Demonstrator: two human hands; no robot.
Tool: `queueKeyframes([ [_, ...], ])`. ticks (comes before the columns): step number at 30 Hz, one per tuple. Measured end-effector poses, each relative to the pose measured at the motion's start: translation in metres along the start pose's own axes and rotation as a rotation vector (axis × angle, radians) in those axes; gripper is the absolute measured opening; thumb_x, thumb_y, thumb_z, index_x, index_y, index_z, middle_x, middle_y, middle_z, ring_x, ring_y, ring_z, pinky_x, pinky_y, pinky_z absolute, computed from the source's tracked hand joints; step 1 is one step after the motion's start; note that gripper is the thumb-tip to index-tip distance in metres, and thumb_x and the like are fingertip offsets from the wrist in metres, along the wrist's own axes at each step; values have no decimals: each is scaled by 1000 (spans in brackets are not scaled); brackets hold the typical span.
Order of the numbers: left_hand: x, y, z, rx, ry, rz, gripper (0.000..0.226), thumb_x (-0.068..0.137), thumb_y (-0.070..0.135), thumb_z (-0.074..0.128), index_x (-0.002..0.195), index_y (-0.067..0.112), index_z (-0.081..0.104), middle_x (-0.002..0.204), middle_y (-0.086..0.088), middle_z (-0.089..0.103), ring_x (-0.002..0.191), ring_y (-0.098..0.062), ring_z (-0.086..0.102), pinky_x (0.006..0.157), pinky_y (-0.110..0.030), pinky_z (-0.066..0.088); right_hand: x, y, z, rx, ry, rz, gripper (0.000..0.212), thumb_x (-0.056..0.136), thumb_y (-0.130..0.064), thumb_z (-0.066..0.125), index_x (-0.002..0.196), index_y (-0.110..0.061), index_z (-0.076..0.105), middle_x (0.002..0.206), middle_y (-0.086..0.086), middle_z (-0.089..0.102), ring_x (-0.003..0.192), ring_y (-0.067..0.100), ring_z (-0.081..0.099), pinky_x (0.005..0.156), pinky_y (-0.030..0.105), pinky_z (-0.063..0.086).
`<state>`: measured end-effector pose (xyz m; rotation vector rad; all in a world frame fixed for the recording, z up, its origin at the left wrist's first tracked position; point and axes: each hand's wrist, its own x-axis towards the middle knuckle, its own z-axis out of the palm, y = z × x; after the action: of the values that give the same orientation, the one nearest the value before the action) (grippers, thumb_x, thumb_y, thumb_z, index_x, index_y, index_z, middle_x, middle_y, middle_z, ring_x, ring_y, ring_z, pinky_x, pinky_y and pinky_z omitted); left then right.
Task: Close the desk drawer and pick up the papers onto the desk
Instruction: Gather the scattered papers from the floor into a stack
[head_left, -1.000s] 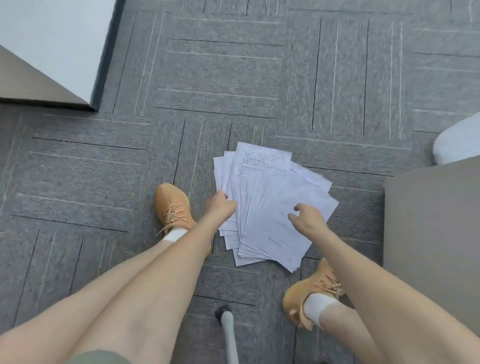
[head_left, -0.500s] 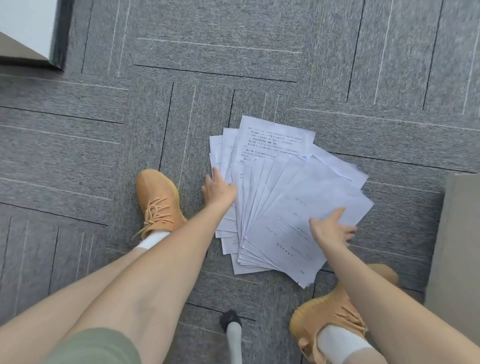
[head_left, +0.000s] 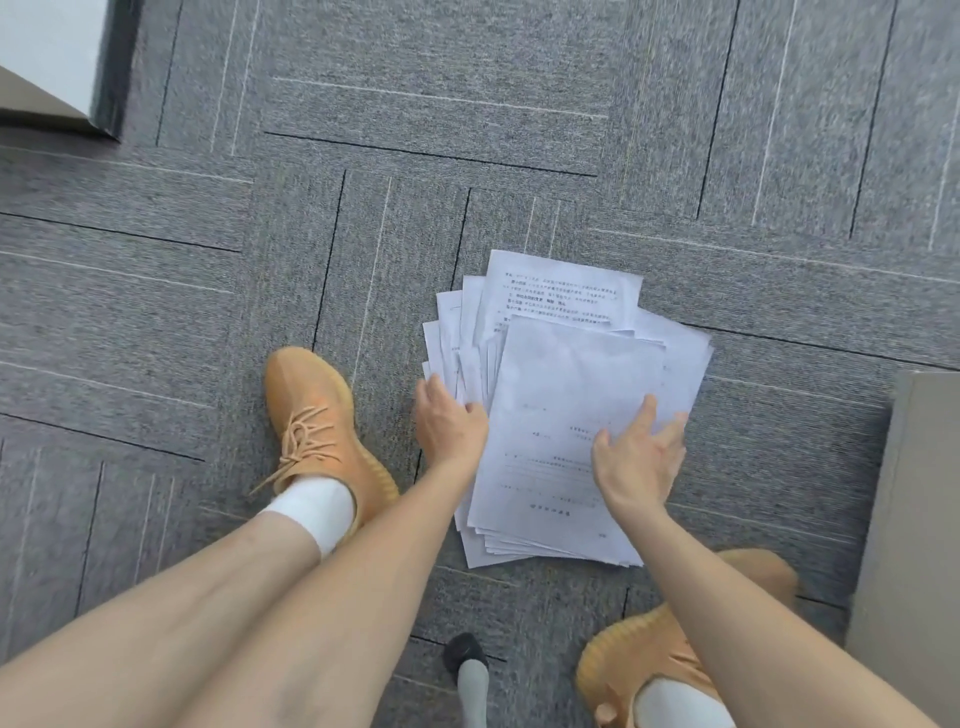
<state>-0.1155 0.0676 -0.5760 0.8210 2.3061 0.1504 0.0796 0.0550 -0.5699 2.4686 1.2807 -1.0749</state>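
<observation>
A loose stack of white printed papers (head_left: 561, 395) lies on the grey carpet between my feet, its sheets partly squared and still fanned at the left and far edges. My left hand (head_left: 449, 423) presses against the stack's left edge with fingers together. My right hand (head_left: 636, 452) lies flat on top of the right side of the stack, fingers spread. Neither hand has lifted any sheet. The desk drawer is not in view.
A grey cabinet or desk side (head_left: 914, 519) stands at the right edge. A white panel with a dark edge (head_left: 57, 57) fills the top left corner. My orange shoes (head_left: 317, 421) flank the papers. A chair leg with a black caster (head_left: 465, 657) sits at the bottom.
The fanned papers have been pushed together into a tighter stack. My right hand slid the top sheets leftward, and my left hand stayed at the left edge. The view moved closer.
</observation>
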Motion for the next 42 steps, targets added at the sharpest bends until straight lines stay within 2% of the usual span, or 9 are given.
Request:
queueKeyframes([
  [3,13,1,-10,-62,-30,-179,60,79,19,59,134,3,42,137,-19,42,125,-35,43,99,-40,40,9,8,1,-13,-50,82,86,95,-36,48,157,-10,-5,158,38,-12,150,50,-4,123,55,0],
  [7,25,1,-11,-98,-62,-221,45,72,18,58,115,8,47,121,-14,57,112,-37,50,90,-39,40,9,12,11,-59,-101,44,93,93,-47,47,156,-9,-11,157,40,-16,149,51,-10,123,54,-5],
  [11,22,-1,-9,-155,-125,-170,44,71,18,55,114,15,47,114,-6,60,102,-30,58,92,-41,48,-3,4,20,-102,-93,-63,95,92,-49,46,157,-8,-9,161,33,-13,152,43,-11,124,47,-5],
  [16,7,4,-2,-283,-196,-104,44,81,5,57,124,12,54,115,-5,55,92,-16,56,80,-26,42,-7,-2,10,72,18,-30,86,92,-37,55,158,-10,7,165,22,10,152,38,12,124,45,12],
  [19,0,0,2,-295,-116,-173,47,81,8,56,128,12,50,123,-10,53,100,-23,58,88,-30,46,1,4,2,104,26,53,87,92,-34,56,157,-4,5,164,26,8,152,40,9,124,47,7],
  [24,-15,13,12,-237,-198,-182,53,79,13,57,130,11,42,117,-12,62,104,-30,60,87,-32,44,-3,5,10,76,-46,12,90,93,-36,53,157,-2,-1,165,26,1,153,39,5,125,45,3],
  [28,-22,19,14,-199,-216,-183,49,78,9,55,125,12,41,117,-12,61,101,-30,58,80,-30,42,-7,0,8,160,-1,44,87,90,-34,57,158,-6,10,166,18,14,152,35,18,124,44,17],
  [33,-29,16,20,133,-135,-46,56,72,14,64,124,9,43,125,-19,45,114,-35,46,91,-37,41,5,11,-6,307,120,159,77,86,-26,63,152,-7,29,147,16,49,135,35,47,115,50,33],
  [42,-29,33,21,16,-175,-236,58,79,8,63,130,3,34,130,-22,46,109,-38,58,85,-41,49,14,9,-7,352,20,220,73,86,-25,65,150,-9,34,140,17,44,119,36,53,104,49,44],
])
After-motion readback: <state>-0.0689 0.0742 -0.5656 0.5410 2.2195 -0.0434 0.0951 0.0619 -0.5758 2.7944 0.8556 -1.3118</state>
